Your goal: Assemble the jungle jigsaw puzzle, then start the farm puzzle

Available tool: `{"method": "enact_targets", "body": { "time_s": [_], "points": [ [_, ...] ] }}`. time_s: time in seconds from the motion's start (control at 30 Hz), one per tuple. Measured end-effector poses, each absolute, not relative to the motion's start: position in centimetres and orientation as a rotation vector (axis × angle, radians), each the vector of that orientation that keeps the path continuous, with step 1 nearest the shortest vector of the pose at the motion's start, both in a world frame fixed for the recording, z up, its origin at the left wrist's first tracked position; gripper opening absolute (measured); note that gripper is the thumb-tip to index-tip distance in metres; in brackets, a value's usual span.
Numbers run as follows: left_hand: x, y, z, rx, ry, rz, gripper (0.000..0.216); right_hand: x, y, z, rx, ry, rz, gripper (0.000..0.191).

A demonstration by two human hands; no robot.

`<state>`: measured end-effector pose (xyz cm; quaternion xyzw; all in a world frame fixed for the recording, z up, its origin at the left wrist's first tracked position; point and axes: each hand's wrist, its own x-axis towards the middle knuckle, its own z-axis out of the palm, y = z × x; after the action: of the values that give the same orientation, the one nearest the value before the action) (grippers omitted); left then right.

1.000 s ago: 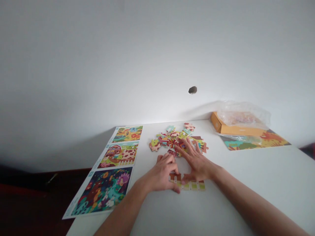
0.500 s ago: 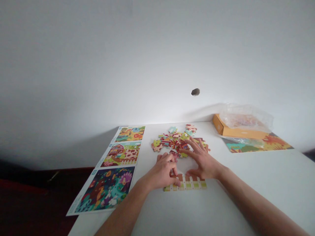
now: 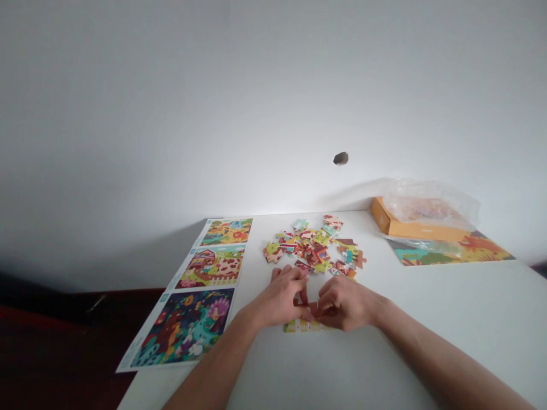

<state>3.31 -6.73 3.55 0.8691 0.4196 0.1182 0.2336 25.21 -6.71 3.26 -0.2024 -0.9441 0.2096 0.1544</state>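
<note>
On white tabletop [image 3: 453, 299], left hand [image 3: 280, 296] and right hand [image 3: 348, 302] are pinching a part-built yellow-green jigsaw strip [image 3: 294, 326] — multicoloured cardboard pieces [image 3: 318, 253] lying loose.

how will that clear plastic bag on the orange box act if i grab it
The clear plastic bag will probably be floppy, since its film is creased and crumpled. It looks light for its bulk, being thin and see-through, though I can't tell whether anything is inside. It may slide if pushed, as it seems to lie loose on the orange box.
</note>
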Motion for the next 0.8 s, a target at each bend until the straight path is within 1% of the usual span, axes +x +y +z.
{"method": "enact_targets", "body": {
  "time_s": [0.17, 0.27, 0.33, 0.47, 0.6, 0.7, 0.8],
  "points": [
    [2.9, -6.5, 3.2, 2.380, 1.122, 0.320, 0.025, 25.6, -6.9, 4.3, -0.682, -2.719, 0.669, 0.017],
    [2.6, -6.3, 3.2, 2.379, 1.121, 0.319, 0.022, 26.2, -6.9, 5.0, -0.756, -2.729, 0.708, 0.020],
    [2.4, -6.1, 3.2, 2.379, 1.119, 0.302, 0.021, 26.8, -6.7, 5.1, -0.820, -2.736, 0.736, 0.020],
    [2.2, -6.0, 3.6, 2.370, 1.096, 0.298, 0.023, 28.4, -6.3, 4.8, -0.877, -2.741, 0.837, 0.015],
    [2.1, -6.0, 3.9, 2.350, 1.082, 0.293, 0.018, 29.2, -6.1, 4.6, -0.929, -2.696, 0.917, 0.012],
    [2.0, -5.9, 3.9, 2.332, 1.096, 0.282, 0.013, 29.2, -6.1, 4.7, -0.973, -2.682, 0.932, 0.011],
    [1.9, -5.8, 3.8, 2.327, 1.130, 0.285, 0.016, 29.1, -6.1, 4.8, -0.984, -2.693, 0.930, 0.010]
  ]
}}
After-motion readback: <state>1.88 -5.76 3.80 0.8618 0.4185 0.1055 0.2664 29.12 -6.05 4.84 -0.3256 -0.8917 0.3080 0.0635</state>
